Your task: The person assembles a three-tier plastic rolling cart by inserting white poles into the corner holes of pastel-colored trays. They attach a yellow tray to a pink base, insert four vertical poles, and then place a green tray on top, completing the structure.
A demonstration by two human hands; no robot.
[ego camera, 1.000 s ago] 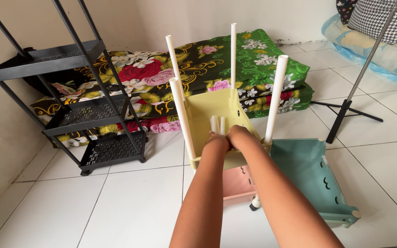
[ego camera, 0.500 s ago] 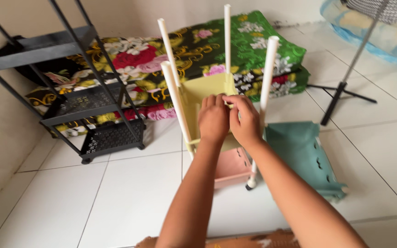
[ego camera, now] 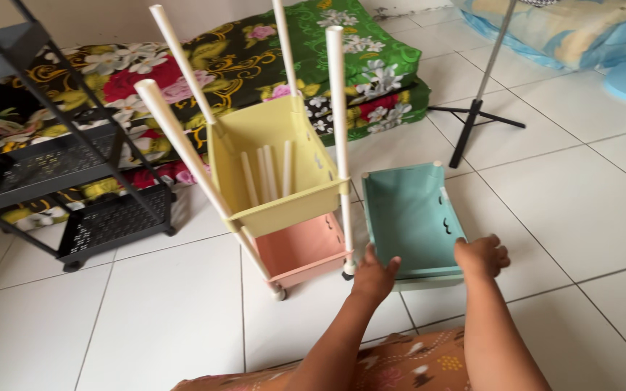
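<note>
Both hands grip the near edge of the teal tray [ego camera: 411, 217], which lies on the white floor [ego camera: 146, 318] at lower centre right of the frame. The left hand [ego camera: 372, 275] clasps its left corner, fingers curled over the rim; the right hand [ego camera: 481, 255] clasps the right corner. Just left of the tray stands a rack with white poles [ego camera: 336, 137], carrying a yellow tray [ego camera: 284, 174] above a pink tray [ego camera: 306, 250]. A black rack [ego camera: 74, 181] stands at far left.
</note>
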